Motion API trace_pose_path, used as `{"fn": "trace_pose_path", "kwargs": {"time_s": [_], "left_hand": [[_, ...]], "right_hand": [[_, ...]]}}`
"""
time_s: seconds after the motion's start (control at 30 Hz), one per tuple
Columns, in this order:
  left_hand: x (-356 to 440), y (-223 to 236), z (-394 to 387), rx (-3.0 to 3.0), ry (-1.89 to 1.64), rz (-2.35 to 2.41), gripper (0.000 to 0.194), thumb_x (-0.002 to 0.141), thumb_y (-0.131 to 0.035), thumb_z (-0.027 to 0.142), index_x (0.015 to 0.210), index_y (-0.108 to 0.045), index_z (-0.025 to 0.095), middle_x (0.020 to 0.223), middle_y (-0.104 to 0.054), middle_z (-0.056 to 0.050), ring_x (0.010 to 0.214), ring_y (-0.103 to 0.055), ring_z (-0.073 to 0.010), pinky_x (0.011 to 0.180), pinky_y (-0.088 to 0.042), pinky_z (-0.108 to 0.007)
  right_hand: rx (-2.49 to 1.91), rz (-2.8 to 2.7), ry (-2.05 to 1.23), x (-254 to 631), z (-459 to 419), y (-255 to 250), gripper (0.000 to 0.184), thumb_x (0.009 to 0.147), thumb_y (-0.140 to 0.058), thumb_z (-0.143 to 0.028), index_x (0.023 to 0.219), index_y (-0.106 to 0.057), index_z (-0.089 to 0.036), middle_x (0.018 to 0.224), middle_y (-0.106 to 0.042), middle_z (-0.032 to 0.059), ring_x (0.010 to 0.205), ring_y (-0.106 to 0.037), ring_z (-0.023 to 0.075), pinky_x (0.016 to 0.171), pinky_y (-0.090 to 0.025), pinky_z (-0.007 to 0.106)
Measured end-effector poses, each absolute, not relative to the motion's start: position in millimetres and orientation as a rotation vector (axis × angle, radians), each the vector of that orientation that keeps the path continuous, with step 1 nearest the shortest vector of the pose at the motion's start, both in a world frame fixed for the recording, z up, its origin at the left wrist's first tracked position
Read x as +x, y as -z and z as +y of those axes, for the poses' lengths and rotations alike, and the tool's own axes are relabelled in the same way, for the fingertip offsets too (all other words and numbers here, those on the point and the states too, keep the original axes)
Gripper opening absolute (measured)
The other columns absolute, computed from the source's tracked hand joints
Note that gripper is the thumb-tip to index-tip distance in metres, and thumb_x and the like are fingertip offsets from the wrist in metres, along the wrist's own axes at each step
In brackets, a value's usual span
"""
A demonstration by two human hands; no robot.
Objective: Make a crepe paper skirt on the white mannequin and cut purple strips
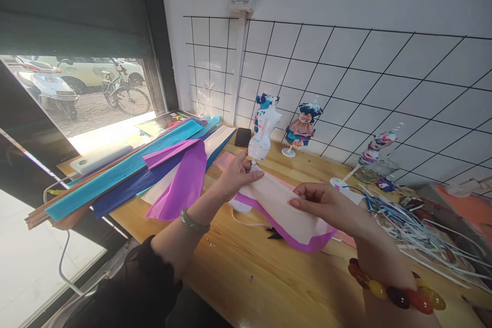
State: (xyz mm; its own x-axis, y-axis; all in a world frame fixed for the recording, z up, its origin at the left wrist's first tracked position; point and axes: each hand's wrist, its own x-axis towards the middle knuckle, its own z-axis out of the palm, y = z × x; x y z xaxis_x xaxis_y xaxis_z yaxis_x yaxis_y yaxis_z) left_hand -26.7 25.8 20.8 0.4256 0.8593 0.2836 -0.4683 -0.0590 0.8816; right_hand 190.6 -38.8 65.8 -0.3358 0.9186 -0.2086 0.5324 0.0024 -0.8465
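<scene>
My left hand [243, 177] is closed, pinching the gathered end of a pale cream crepe paper strip [272, 192]. A purple strip [300, 242] lies under it and shows along the lower edge. Beside the left fingertips stands a small white dress form [265, 136] on a thin stem, its surface flecked with colour. Fingers and thumb of my right hand [321, 200] close on the upper edge of the cream strip farther right, so the layered paper hangs between both hands. Dark scissors [274, 234] lie partly hidden beneath the paper.
Purple [192, 179], teal [126, 171] and blue crepe strips cover the table's left side. A phone [243, 137] lies at the back. Dressed miniature forms [303, 125] stand along the wall grid. At right are a tilted form [378, 146], a glass bowl [376, 169] and tangled white strips [415, 230].
</scene>
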Motion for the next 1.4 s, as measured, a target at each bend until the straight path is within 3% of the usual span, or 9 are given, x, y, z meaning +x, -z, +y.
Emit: {"fn": "trace_pose_path", "kwargs": {"time_s": [0.27, 0.63, 0.77, 0.9, 1.07, 1.2, 1.4], "left_hand": [[-32, -19, 33, 1.196, -1.186, 0.459, 0.075, 0.062, -0.075, 0.033, 0.128, -0.041, 0.021, 0.084, -0.063, -0.002, 0.070, -0.059, -0.0124, 0.068, -0.047, -0.026], [-34, -3, 49, 1.231, -1.252, 0.485, 0.068, 0.068, -0.072, 0.030, 0.127, -0.040, 0.020, 0.083, -0.061, -0.002, 0.069, -0.057, -0.0119, 0.069, -0.047, -0.027], [-34, 2, 53, 1.227, -1.263, 0.490, 0.065, 0.068, -0.071, 0.030, 0.125, -0.042, 0.020, 0.081, -0.061, -0.001, 0.066, -0.057, -0.0110, 0.068, -0.048, -0.027], [-34, 2, 57, 1.218, -1.272, 0.473, 0.066, 0.067, -0.072, 0.031, 0.125, -0.042, 0.020, 0.082, -0.062, -0.001, 0.068, -0.059, -0.0127, 0.067, -0.049, -0.027], [-38, 3, 63, 1.192, -1.284, 0.489, 0.071, 0.066, -0.073, 0.029, 0.127, -0.040, 0.020, 0.081, -0.063, -0.001, 0.067, -0.060, -0.0128, 0.065, -0.049, -0.026], [-40, 5, 64, 1.179, -1.266, 0.502, 0.071, 0.066, -0.073, 0.027, 0.128, -0.039, 0.020, 0.080, -0.063, 0.000, 0.067, -0.061, -0.0130, 0.065, -0.049, -0.027], [-37, 0, 55, 1.190, -1.189, 0.508, 0.065, 0.068, -0.072, 0.028, 0.125, -0.041, 0.023, 0.081, -0.063, 0.000, 0.067, -0.061, -0.0134, 0.064, -0.049, -0.027]], "right_hand": [[-1.604, -1.937, -1.015, 205, -35, -63, 0.034, 0.074, -0.061, -0.050, 0.066, -0.050, -0.019, 0.060, -0.040, -0.0044, 0.055, -0.033, 0.0092, 0.048, -0.022, 0.024], [-1.710, -1.926, -0.922, 233, -34, -63, 0.039, 0.069, -0.061, -0.058, 0.065, -0.056, -0.019, 0.059, -0.048, -0.0026, 0.055, -0.039, 0.0110, 0.049, -0.027, 0.024], [-1.754, -1.920, -0.966, 244, -35, -61, 0.034, 0.068, -0.063, -0.053, 0.066, -0.057, -0.019, 0.061, -0.049, -0.0025, 0.057, -0.040, 0.0113, 0.050, -0.028, 0.025], [-1.785, -1.908, -1.037, 258, -33, -55, 0.029, 0.068, -0.064, -0.047, 0.072, -0.058, -0.020, 0.060, -0.049, -0.0034, 0.057, -0.042, 0.0116, 0.051, -0.028, 0.025], [-1.892, -1.961, -0.867, 277, -32, -50, 0.027, 0.068, -0.063, -0.045, 0.077, -0.063, -0.019, 0.062, -0.053, -0.0019, 0.059, -0.047, 0.0131, 0.052, -0.033, 0.025], [-1.934, -1.968, -0.798, 277, -42, -60, 0.038, 0.067, -0.064, -0.048, 0.091, -0.068, -0.019, 0.068, -0.060, 0.0020, 0.064, -0.053, 0.0169, 0.055, -0.039, 0.028], [-1.782, -2.051, -0.978, 244, -48, -70, 0.047, 0.073, -0.058, -0.054, 0.106, -0.066, -0.022, 0.088, -0.067, 0.0061, 0.080, -0.059, 0.0215, 0.065, -0.043, 0.030]]}}
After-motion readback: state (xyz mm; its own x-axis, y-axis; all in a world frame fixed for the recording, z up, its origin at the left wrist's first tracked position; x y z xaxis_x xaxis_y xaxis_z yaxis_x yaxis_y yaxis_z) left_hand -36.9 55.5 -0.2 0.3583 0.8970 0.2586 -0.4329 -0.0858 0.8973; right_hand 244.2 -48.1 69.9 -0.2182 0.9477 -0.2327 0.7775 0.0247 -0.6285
